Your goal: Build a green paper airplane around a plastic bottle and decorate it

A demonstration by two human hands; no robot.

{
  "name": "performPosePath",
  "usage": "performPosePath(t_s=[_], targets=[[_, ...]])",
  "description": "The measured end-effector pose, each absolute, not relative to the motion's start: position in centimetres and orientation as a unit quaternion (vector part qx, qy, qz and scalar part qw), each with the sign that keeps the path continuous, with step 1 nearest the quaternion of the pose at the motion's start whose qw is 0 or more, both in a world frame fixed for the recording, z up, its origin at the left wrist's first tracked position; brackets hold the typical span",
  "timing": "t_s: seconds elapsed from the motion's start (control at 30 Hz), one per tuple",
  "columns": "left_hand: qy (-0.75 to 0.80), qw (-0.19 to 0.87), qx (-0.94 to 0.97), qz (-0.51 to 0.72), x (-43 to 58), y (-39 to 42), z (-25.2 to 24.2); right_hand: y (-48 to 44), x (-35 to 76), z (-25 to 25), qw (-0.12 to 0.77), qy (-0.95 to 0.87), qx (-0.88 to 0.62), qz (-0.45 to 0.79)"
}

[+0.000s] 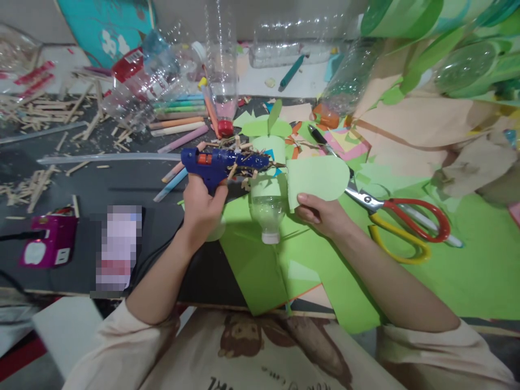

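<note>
My left hand [204, 205] is wrapped round the handle of a blue hot glue gun [213, 167]. A long clear glue stick [109, 158] trails from the gun's back end, and wood bits cling round its front. In my right hand [319, 214] a pale green paper piece [319, 177] with one rounded end is pinched at its lower edge. The gun's nozzle is at or very near the paper's left edge; whether they touch I cannot tell. Beneath lies a small plastic bottle [268, 208] wrapped in pale green paper, white cap towards me, with green leaf shapes at its far end.
Scissors [377, 203] with red and yellow handles lie to the right on green paper sheets [467, 281]. A phone [117, 246] and a purple power adapter [52, 238] are at left. Clear bottles [221, 65], markers [181, 130] and wood sticks [44, 111] crowd the back.
</note>
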State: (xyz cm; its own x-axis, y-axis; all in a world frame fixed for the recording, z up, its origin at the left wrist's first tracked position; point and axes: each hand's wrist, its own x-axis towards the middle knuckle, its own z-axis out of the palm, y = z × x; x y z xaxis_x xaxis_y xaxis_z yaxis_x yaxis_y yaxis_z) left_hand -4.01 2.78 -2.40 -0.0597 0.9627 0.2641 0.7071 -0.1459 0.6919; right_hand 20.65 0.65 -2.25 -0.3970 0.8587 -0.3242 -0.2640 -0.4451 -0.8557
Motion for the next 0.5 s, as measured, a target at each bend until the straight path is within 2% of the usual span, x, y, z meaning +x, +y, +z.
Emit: performPosePath(t_s=[0.1,0.5], targets=[[0.638,0.149,0.654,0.377,-3.92,2.86,-2.19,0.65,20.62,-2.23,0.368,-0.377,-0.403,0.748],[0.651,0.157,0.642,0.373,-3.65,2.78,-1.78,0.80,20.50,-1.99,0.371,-0.373,-0.400,0.750]])
